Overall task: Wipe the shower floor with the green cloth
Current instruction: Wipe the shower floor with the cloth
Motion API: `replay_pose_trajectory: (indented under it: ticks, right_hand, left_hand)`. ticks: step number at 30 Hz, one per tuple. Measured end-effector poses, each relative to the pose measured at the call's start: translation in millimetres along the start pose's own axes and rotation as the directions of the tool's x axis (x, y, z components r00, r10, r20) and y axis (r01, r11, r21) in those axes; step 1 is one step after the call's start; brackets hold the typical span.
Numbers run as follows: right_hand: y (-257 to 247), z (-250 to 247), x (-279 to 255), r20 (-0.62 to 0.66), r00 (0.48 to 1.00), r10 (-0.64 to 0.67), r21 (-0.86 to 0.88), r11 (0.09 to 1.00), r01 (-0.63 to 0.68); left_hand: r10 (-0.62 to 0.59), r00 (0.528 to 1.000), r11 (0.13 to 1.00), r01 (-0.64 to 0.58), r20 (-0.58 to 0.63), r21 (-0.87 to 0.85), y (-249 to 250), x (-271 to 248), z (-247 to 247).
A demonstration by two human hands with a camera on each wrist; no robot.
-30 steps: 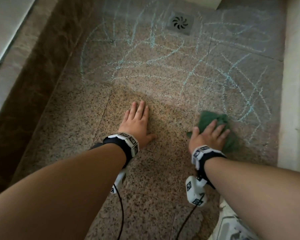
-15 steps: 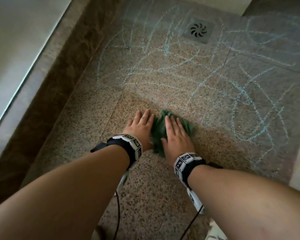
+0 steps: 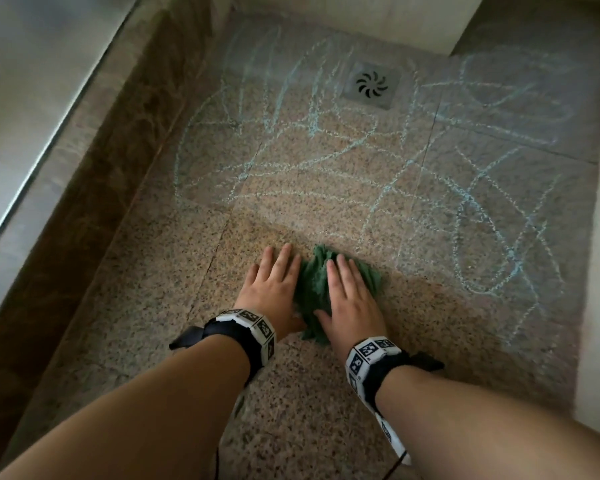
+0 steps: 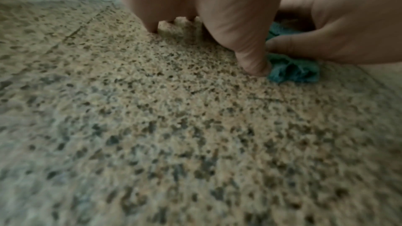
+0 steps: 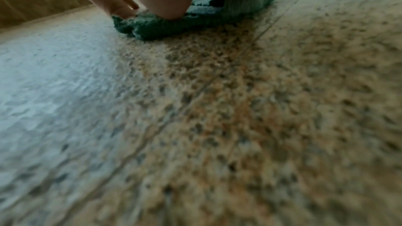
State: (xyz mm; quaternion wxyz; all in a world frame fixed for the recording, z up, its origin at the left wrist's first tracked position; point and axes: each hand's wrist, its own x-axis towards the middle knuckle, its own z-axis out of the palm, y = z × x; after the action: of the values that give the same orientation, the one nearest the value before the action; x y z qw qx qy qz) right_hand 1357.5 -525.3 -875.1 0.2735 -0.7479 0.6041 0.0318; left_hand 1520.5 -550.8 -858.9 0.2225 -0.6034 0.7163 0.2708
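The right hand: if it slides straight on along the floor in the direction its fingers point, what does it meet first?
The right hand lies flat on the green cloth. Straight ahead is bare floor, then the nearest pale chalk lines. The drain seems far beyond; depth is unclear.

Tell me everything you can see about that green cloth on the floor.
The green cloth is a dark green, ribbed or knitted-looking rag, bunched and crumpled rather than spread flat. It lies on the speckled shower floor, just short of the chalk scribbles. The right hand presses flat on top of it with straight fingers; the left hand rests on the floor beside it, its thumb at the cloth's edge.
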Motion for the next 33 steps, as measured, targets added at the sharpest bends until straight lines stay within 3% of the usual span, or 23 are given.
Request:
replay_pose_trajectory:
  ticks: [5,17,26,30,33]
  right_hand:
    - [-17,11,-6,-0.065,0.987,0.149,-0.060,0.986,-0.153]
    - [-20,11,-8,-0.021,0.969,0.248,-0.039,0.968,-0.249]
    - [-12,21,-8,-0.029,0.969,0.246,-0.097,0.964,-0.247]
    - [4,15,-13,-0.019,0.976,0.215,-0.129,0.968,-0.216]
    - [29,8,-22,-0.006,0.964,0.265,-0.125,0.957,-0.263]
  left_hand:
    - [0.074,0.997,0.997,-0.074,-0.029,0.016,-9,4,4]
    - [0.273,0.957,0.958,-0.262,-0.094,0.118,-21,15,8]
    - [0.261,0.963,0.957,-0.249,-0.068,0.148,-14,15,5]
    - [0.234,0.971,0.959,-0.222,-0.051,0.177,-5,12,6]
    - [0.193,0.980,0.970,-0.183,-0.055,0.157,7,13,7]
